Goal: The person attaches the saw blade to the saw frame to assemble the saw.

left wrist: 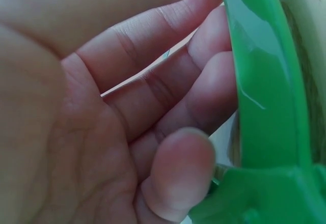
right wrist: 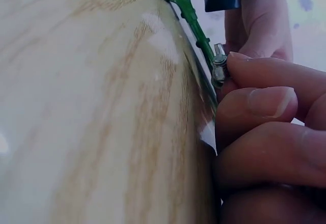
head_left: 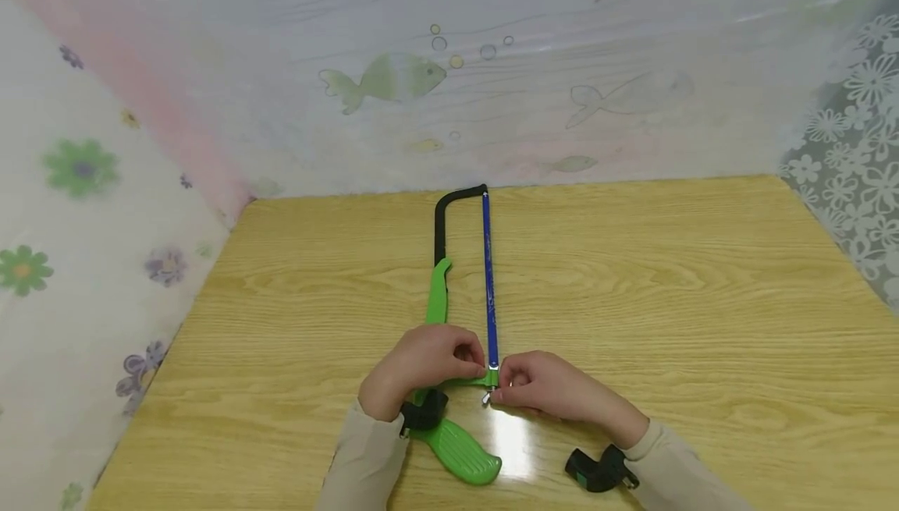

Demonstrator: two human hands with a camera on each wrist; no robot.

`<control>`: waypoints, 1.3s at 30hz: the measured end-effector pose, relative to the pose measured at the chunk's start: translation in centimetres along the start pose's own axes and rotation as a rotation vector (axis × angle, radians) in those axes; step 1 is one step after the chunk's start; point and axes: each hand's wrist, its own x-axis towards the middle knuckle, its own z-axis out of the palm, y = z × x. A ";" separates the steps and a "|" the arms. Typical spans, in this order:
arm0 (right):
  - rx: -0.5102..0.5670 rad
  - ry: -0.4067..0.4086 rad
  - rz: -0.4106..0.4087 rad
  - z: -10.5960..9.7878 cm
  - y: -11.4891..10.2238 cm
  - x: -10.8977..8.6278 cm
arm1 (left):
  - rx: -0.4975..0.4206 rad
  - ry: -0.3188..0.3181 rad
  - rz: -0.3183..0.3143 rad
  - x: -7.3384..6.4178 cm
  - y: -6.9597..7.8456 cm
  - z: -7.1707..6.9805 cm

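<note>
A hacksaw [head_left: 437,296] lies flat on the table, its black front frame pointing away and its green handle [head_left: 465,455] close to me. The blue blade [head_left: 490,285] runs along its right side. My left hand [head_left: 431,356] holds the green lower arm of the frame near the blade's end. In the left wrist view its curled fingertips touch the green frame [left wrist: 265,91]. With thumb and fingertips, my right hand [head_left: 558,388] pinches the small metal wing nut [right wrist: 219,68] below the blade's near end. Fingers partly cover the nut in the head view.
The wood-grain table [head_left: 667,277] meets a fish-print curtain [head_left: 527,121] at the back. Flower-patterned sheets hang at the left and right sides. Black wrist cameras [head_left: 597,470] sit on both wrists, the left one over part of the saw handle.
</note>
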 end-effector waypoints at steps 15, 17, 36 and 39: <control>-0.032 0.006 0.003 0.1 0.3 0.0 | -0.008 -0.006 -0.008 0.0 0.1 0.0; -0.016 -0.003 0.000 0.2 0.4 0.0 | -0.006 -0.007 -0.013 0.0 0.1 0.0; -0.006 -0.031 0.027 0.4 0.2 0.0 | -0.017 -0.010 -0.015 0.0 0.0 -0.1; -0.019 -0.036 0.032 0.4 0.1 0.0 | -0.020 -0.010 -0.013 0.0 0.0 -0.1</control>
